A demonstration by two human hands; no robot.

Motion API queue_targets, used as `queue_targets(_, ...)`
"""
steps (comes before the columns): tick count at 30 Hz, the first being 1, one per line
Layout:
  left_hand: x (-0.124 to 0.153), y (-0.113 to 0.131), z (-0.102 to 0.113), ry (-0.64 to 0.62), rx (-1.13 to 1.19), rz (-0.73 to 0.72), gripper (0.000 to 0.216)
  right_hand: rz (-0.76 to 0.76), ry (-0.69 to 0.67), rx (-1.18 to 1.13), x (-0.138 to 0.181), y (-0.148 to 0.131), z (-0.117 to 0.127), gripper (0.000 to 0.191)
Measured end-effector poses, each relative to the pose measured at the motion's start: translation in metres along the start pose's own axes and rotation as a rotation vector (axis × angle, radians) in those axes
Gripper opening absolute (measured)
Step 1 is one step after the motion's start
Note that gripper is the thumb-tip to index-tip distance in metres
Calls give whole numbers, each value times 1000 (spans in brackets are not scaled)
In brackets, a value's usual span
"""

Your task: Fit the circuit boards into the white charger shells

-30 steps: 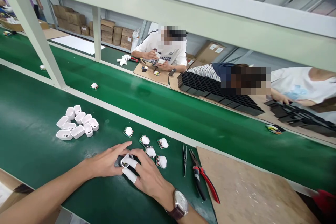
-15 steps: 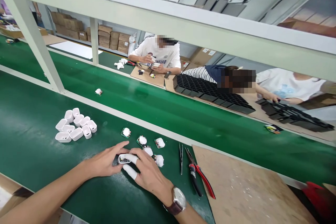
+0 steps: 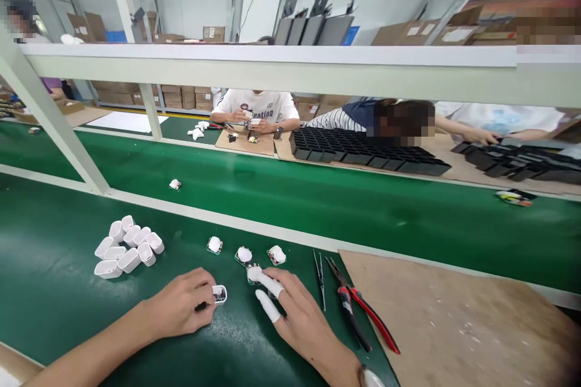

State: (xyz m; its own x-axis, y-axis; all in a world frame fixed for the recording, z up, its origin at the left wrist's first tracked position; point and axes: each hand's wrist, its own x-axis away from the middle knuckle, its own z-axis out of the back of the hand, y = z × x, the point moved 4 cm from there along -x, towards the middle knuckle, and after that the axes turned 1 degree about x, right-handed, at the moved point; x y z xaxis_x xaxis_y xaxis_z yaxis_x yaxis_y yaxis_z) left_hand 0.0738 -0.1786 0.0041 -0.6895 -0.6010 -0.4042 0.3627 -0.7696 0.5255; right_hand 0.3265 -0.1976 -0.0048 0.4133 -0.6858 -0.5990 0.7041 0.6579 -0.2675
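Note:
My left hand (image 3: 186, 302) is closed around a small white plastic housing (image 3: 219, 294), tilted so its open end shows dark parts inside. My right hand (image 3: 302, 320) wears white finger cots on thumb and index finger, which are spread apart. Its index fingertip reaches a small circuit board (image 3: 253, 278) topped with a white lump; whether it presses on it I cannot tell. Close by lie more such boards: one board (image 3: 244, 255) just behind, another board (image 3: 276, 254) to the right, and a third board (image 3: 215, 245) to the left. Something under the right hand is mostly hidden.
A cluster of white housings (image 3: 129, 260) stands at left. Tweezers (image 3: 320, 281) and red-black pliers (image 3: 358, 305) lie right of my hand, beside a brown board (image 3: 454, 314). A green belt (image 3: 363, 205) runs behind a pale rail. Co-workers sit across, near black trays (image 3: 367, 151).
My right hand has left the housing and moved right to the boards, finger and thumb apart. My left hand keeps the housing, now nearer the front edge. The view has tilted upward.

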Motion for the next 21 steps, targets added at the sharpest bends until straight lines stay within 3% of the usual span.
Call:
queue_targets(3,-39,-25,26,-32,7,73,10,-71,-51,140,10,15,7,27)
queue_targets(6,-99,-84,52,32,-162,245,8,-97,-106,206,23,22,-3,26)
queue_targets(9,-154,-146,59,67,-267,372,13,-95,-138,207,34,24,-18,17)
queue_targets(11,-176,-177,56,54,-305,424,16,-116,-138,188,38,26,-22,11)
queue_targets(12,-180,-188,56,40,-321,445,18,-135,-132,172,40,28,-21,9)
queue_targets(14,-178,-203,61,17,-352,478,38,-176,-116,131,42,32,-16,25)
queue_targets(17,-158,-216,85,16,-411,541,67,-241,-127,77,45,36,-12,38)
queue_targets(19,-144,-222,101,3,-428,587,58,-284,-133,62,47,40,-14,38)
queue_targets(21,-133,-222,109,-18,-417,612,45,-331,-117,61,46,46,-18,56)
